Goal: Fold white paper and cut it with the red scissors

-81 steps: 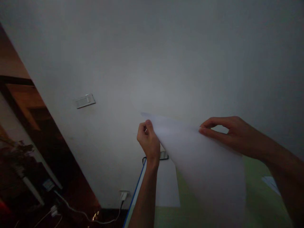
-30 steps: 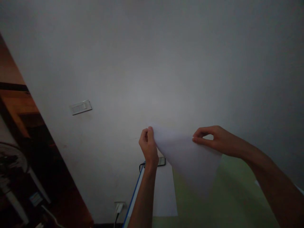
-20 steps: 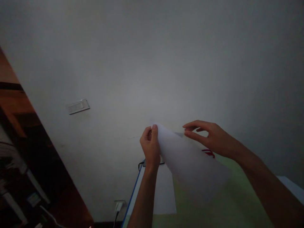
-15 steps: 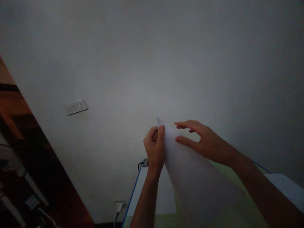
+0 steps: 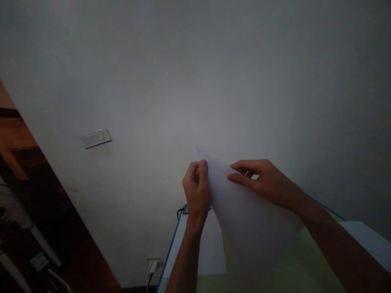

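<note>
Paper sheet (image 5: pixel 244 215) held up over the green worktop (image 5: pixel 305 264)

Left hand (image 5: pixel 197 191) pinches its top corner shut; right hand (image 5: pixel 262 183) pinches the upper edge. Uneven pulling could crease or tear it.

I hold a plain white sheet of paper (image 5: pixel 247 215) up off the table, tilted, its top corner pointing up toward the wall. It curves into a loose cone shape, widening downward toward me.

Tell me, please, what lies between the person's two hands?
In the head view, only the top of the white paper sheet spans between the left hand and right hand; both pinch it.
</note>
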The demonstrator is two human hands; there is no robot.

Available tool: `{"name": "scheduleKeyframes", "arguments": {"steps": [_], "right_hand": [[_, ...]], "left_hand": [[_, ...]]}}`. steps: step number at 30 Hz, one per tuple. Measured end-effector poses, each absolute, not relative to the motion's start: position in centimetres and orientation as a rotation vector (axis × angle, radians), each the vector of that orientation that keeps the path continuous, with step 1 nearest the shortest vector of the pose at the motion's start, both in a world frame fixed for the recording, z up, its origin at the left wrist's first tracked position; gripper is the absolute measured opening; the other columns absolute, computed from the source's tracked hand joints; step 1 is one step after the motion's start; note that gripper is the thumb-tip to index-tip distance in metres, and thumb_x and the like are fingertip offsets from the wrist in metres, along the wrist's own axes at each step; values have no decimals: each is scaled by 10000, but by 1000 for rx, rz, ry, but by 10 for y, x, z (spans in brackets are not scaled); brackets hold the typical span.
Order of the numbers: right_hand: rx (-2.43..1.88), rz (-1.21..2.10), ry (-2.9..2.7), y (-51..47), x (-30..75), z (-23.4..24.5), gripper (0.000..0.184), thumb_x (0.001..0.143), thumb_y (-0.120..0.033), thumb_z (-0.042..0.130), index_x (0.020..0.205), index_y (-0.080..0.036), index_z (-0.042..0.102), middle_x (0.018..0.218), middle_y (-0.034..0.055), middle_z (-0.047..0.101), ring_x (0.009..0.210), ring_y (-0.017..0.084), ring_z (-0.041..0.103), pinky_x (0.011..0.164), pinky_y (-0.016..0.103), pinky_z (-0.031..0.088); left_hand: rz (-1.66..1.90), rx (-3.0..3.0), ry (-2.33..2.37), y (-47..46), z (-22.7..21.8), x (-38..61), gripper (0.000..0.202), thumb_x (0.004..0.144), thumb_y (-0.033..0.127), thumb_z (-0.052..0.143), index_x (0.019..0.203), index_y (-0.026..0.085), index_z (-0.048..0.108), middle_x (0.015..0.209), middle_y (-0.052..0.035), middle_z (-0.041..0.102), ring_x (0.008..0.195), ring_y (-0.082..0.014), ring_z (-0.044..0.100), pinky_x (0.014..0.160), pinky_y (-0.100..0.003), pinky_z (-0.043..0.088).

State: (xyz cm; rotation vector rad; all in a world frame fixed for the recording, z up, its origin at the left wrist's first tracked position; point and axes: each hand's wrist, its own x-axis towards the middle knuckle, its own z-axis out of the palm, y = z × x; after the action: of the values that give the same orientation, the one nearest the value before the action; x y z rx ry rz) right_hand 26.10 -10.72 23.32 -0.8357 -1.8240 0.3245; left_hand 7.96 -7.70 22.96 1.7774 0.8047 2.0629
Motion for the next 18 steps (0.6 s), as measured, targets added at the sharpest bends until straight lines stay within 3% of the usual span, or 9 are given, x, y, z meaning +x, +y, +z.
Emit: {"name": "scheduleKeyframes", "arguments": {"steps": [5, 10, 18], "right_hand": [[-837, 384, -1655, -103, 264, 234, 304, 898, -504, 685, 970, -218, 761, 947, 49, 786, 802, 219, 725, 686, 319, 557], [-845, 410, -1693, -96, 265, 231, 357, 915, -532, 648, 1062, -219, 735, 997, 66, 770, 879, 238, 724, 727, 342, 583], [-815, 424, -1733, -88, 281, 221, 420, 855, -480, 742, 1202, -245, 752, 950, 48, 763, 819, 206, 720, 738, 333, 600]], "left_hand": [[1990, 1787, 765, -71, 226, 80, 377, 925, 502, 650, 723, 185, 635, 616, 19, 539, 550, -116, 469, 480, -215, 348], [2038, 1767, 806, -67, 224, 78, 346, 906, 488, 679, 741, 185, 652, 612, 19, 560, 543, -119, 493, 488, -218, 359], [2200, 1711, 899, -56, 225, 68, 378, 902, 473, 691, 671, 184, 611, 587, 40, 455, 540, -111, 413, 495, -224, 324]]}}
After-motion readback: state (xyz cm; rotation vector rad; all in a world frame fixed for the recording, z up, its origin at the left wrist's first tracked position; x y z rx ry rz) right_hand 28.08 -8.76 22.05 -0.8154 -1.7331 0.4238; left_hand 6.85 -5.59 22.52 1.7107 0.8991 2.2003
